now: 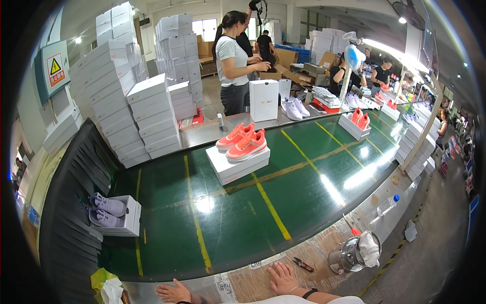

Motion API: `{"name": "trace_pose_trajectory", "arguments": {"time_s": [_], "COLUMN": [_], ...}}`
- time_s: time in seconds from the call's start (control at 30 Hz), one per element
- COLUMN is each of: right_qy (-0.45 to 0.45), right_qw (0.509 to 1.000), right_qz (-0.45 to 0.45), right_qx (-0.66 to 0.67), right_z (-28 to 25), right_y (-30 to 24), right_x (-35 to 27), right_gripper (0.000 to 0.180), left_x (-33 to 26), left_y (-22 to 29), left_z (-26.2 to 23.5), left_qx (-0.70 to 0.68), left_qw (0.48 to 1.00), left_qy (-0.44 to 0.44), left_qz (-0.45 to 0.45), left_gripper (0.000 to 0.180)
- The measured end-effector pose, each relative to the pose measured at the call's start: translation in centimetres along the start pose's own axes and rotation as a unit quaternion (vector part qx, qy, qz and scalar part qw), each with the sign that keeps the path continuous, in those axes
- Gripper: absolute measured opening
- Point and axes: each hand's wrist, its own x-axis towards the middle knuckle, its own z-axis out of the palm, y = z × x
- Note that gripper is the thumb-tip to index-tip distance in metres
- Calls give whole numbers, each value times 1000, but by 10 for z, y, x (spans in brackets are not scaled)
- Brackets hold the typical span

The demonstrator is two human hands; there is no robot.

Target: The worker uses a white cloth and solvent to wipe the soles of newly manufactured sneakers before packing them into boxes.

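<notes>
My left hand point(173, 292) lies flat on the metal ledge along the belt's near edge, fingers spread and holding nothing. Beside it to the right, my right hand point(283, 278) rests open on the taped brown covering of the same ledge. Just right of its fingers is a pair of small dark thread snips point(302, 264). Out on the green conveyor belt point(167, 223), a pair of coral sneakers point(246, 144) stands on a closed white shoebox point(238, 169). At the far left, lavender sneakers point(108, 210) sit in an open white shoebox point(132, 215) by the black strip curtain point(71, 218).
A metal pot point(346, 255) with a white cloth, scissors point(354, 229) and a plastic bottle point(388, 205) stand on the ledge at right. Shoebox stacks point(111, 96) rise at far left. Across the belt a person point(234, 66) stands near an upright shoebox point(264, 100).
</notes>
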Motion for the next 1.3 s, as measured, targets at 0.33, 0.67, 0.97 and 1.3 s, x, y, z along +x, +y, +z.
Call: {"name": "trace_pose_trajectory", "arguments": {"time_s": [0.33, 0.67, 0.97, 1.3], "right_qy": [-2, 5, 4, 2], "right_qw": [1000, 1000, 1000, 1000], "right_qz": [1, 2, 2, 3], "right_qx": [0, 19, 17, 9], "right_z": [-1, 0, -2, -3], "right_y": [-1, -1, -1, -2], "right_x": [0, 0, 0, 1], "right_gripper": [55, 54, 54, 55], "left_x": [-1, 0, 2, 7], "left_y": [3, 2, 0, 3], "left_z": [-12, -7, 1, -1], "left_qx": [-27, -29, -31, -25], "left_qw": [999, 1000, 1000, 999], "left_qy": [-22, -8, 0, -33], "left_qz": [-3, 0, 2, -9], "left_gripper": [80, 80, 80, 76]}}
